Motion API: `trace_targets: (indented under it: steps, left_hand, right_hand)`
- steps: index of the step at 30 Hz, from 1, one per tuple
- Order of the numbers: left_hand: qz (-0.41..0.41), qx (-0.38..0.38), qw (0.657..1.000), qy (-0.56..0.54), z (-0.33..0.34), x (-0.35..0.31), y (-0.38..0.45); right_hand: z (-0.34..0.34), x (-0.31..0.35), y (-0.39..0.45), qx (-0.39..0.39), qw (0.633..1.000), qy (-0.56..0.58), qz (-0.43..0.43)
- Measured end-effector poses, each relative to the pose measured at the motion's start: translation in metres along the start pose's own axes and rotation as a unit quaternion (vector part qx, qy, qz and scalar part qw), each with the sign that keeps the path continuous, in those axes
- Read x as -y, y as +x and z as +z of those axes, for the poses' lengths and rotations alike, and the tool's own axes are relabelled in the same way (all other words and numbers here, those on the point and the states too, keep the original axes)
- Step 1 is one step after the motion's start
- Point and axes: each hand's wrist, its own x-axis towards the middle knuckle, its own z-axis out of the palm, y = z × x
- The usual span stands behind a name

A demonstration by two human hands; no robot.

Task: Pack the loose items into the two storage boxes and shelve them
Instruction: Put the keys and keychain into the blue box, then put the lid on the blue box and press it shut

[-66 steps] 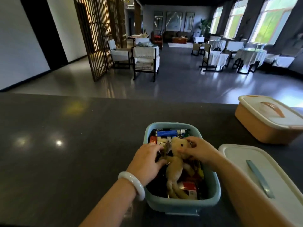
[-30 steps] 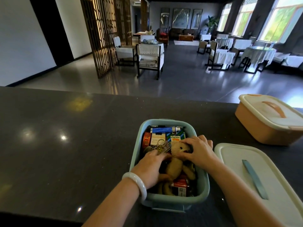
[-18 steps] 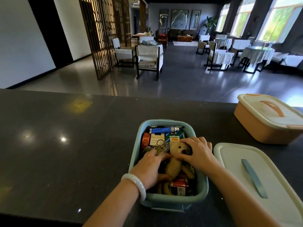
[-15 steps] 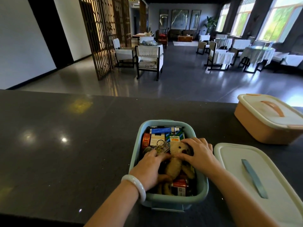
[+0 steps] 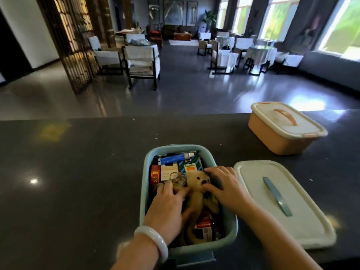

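A blue storage box [image 5: 228, 237] stands open on the dark counter, filled with small packs, a blue lighter and a tan plush bear [image 5: 198, 183]. Both hands are inside it. My left hand [image 5: 168, 206], with a white bangle on the wrist, presses on the bear's body. My right hand [image 5: 224, 185] lies over the bear's head and shoulder. The box's white lid [image 5: 276, 203] with a blue handle lies flat just right of it. An orange storage box [image 5: 280, 128] with its lid on sits at the far right.
The dark counter [image 5: 78, 172] stretches wide to the left. Beyond its far edge is a dining room with chairs [image 5: 142, 63] and tables on a shiny floor, and a wooden screen at the left.
Both hands stay on the bear, pushing it a little lower into the blue box. The view has tilted slightly; the boxes and lid have not moved.
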Motion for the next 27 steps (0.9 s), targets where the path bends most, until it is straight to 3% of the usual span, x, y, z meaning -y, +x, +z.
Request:
trace_targets:
  steps: [11,19,27]
  left_hand:
    - [0.036,-0.093,0.979,0.18,-0.005,-0.099,0.04]
    - [0.057,-0.014,0.975,0.213,0.058,-0.19,0.094]
    - [-0.066,0.08,0.968,0.228,0.134,-0.198,0.12]
  right_hand:
    - [-0.05,-0.075,-0.015,-0.096,0.992,-0.034,0.076]
    - [-0.112,-0.172,-0.031,-0.071,0.987,-0.109,0.09]
    - [-0.124,-0.276,-0.054,-0.004,0.97,-0.177,0.165]
